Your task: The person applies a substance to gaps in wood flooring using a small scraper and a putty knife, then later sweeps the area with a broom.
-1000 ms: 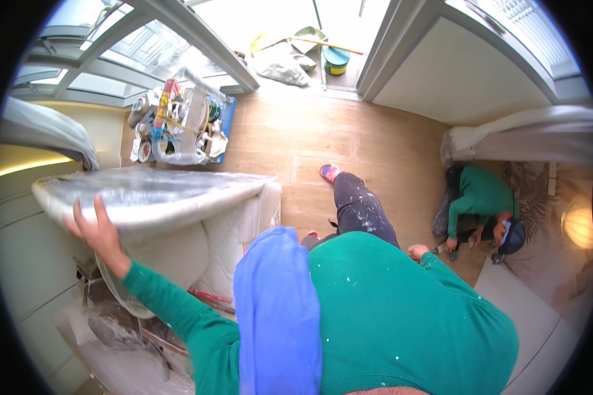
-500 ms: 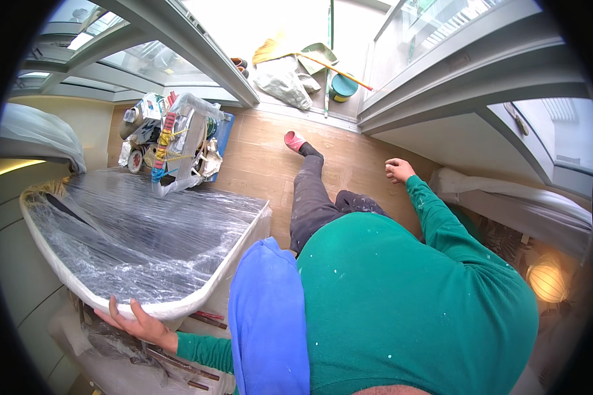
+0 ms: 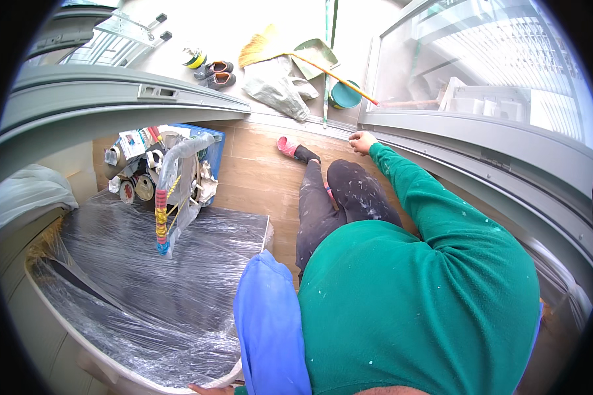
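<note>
At the bottom edge my left hand is mostly cut off by the picture's border; a stretched-out finger lies against the pale rim of a dark-topped table or cabinet wrapped in clear plastic film. Ahead of me, above the wooden floor, my right hand reaches out on a stretched arm near the sliding-door frame. Its fingers are loosely curled together, and I make out nothing in them. A blue cloth hangs beside my green sleeve and torso.
Beyond the film-wrapped top stands a blue trolley with a plastic-wrapped, taped handle, loaded with tape rolls and supplies. Past the door sill lie a broom, a green dustpan, a grey sack, a teal bucket and dark shoes.
I have stepped forward toward the doorway. My left hand has slid down the wrapped edge to the picture's bottom, and my right hand now sits closer to the door frame.
</note>
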{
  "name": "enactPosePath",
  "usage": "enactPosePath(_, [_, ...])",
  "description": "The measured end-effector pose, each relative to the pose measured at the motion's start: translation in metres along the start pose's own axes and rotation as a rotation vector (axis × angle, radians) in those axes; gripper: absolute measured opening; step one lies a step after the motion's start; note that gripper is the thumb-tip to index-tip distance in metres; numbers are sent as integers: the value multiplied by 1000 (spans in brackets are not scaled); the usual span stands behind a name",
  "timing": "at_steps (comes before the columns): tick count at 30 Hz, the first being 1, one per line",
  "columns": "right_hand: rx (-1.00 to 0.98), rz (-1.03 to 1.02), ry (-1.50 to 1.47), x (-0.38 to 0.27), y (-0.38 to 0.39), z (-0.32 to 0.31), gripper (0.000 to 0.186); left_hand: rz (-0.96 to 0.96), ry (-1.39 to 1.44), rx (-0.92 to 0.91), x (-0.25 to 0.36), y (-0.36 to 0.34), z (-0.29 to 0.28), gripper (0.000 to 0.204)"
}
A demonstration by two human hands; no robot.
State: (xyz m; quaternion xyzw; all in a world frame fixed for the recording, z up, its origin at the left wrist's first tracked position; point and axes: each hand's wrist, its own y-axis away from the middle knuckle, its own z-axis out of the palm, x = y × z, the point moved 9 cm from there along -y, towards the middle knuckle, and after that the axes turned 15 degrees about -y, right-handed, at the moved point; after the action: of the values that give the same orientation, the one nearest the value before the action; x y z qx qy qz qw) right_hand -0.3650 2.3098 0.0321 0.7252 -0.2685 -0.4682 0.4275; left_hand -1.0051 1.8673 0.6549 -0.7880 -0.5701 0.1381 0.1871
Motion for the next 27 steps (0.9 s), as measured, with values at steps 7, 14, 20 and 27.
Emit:
enactPosePath(7, [171,-25,272,-18,-92,-43,30,-185,-13,-32,30,-25,67,59])
enactPosePath(14, [333,59,340,-23,-192,-85,39,-353,-24,-59,44,-29,126,60])
enactPosePath(20, [488,145,461,-9,-287,-128,56,-461,-35,-78,43,-22,160,61])
enactPosePath(27, [520,294,600,11,-324,-152,66,-618,-19,-50,13,-10,139,62])
